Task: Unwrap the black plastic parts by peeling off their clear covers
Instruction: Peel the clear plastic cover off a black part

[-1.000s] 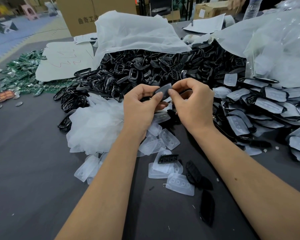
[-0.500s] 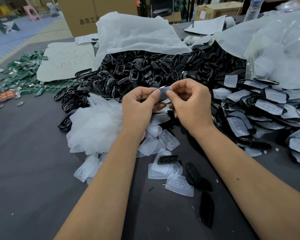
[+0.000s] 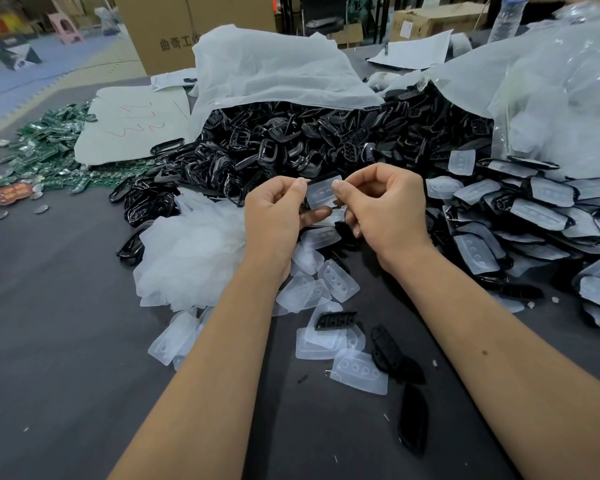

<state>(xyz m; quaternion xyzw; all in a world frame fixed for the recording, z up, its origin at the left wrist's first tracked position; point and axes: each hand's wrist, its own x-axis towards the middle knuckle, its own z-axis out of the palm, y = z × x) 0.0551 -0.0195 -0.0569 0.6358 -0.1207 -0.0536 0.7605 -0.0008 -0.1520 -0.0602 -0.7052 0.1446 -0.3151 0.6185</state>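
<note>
My left hand (image 3: 274, 211) and right hand (image 3: 383, 206) are raised together above the middle of the dark grey desk (image 3: 49, 341), fingers curled, and between them they pinch one clear moulded plastic cover (image 3: 321, 192) with a row of round dimples. The left thumb and forefinger nip its left edge, the right thumb and forefinger its right edge. A sliver of black plastic part (image 3: 309, 212) shows just under the cover, against my left fingers; I cannot tell how far the two are apart.

Directly below my hands lies a scatter of loose clear covers (image 3: 333, 278), and nearer the desk's near edge a few more lie around a small black ribbed part (image 3: 335, 319). Two bare black oval plastic shells (image 3: 387, 348) lie just right of those, one behind the other. Left of my left wrist sits a crumpled heap of thin white film (image 3: 191, 251).

Beyond my hands a large pile of black plastic frames (image 3: 291, 143) spills from under a white plastic bag (image 3: 271, 71). Towards the desk's right edge lies a stack of black parts with clear covers on them (image 3: 541, 213), below a big clear bag (image 3: 551, 81). Near the far left corner green circuit boards (image 3: 45, 150) lie beside a white sheet with red scribbles (image 3: 132, 129).
</note>
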